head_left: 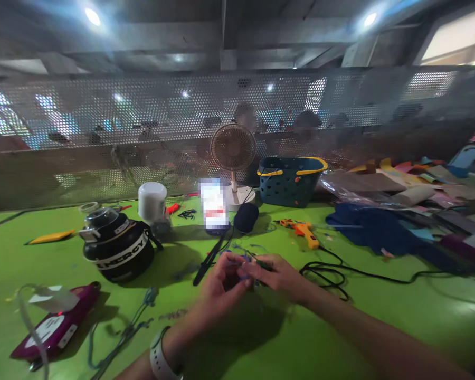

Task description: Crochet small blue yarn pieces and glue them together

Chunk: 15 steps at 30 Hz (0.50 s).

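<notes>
My left hand [224,282] and my right hand [280,274] meet over the green tabletop, fingertips close together. Between the left thumb and fingers is a small bluish-purple piece [245,259], mostly covered and blurred. The right hand grips a thin tool with a dark green handle [263,264]; its tip is hard to make out near the small piece. Just beyond the hands lies a dark ball of yarn [246,217]. A black strap-like strip [209,261] lies left of the fingers, and a white band circles my left wrist.
An orange glue gun [301,230] lies to the right, its black cord [340,269] looping near my right forearm. A lit phone [214,206], a fan [233,150] and a basket [288,182] stand behind. Leftward are a black jug [121,248] and a purple device [59,322].
</notes>
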Motion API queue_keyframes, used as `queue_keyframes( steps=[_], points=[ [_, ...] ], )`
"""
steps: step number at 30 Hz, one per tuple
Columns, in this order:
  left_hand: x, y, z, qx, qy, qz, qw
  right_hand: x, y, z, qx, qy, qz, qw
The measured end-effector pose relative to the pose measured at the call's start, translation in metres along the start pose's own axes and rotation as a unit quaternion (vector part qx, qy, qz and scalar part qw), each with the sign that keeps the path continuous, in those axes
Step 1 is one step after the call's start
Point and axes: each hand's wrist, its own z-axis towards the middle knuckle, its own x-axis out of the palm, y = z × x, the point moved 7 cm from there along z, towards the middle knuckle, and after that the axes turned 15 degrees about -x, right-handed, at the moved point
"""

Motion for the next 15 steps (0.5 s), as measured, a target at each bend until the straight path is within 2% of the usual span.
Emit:
queue_keyframes(
  steps=[5,11,15],
  points=[
    [0.002,0.000,0.001,-0.027,0.039,-0.037,0.998,0.000,-0.015,-0.003,0.043,-0.021,0.062,0.997],
    [-0.002,0.007,0.000,-0.084,0.025,-0.058,0.994,-0.003,-0.012,-0.002,0.042,-0.030,0.060,0.997],
    [-0.005,0.011,0.002,-0.103,0.002,-0.084,0.991,0.001,-0.010,-0.002,0.048,-0.008,0.055,0.997]
  ],
)
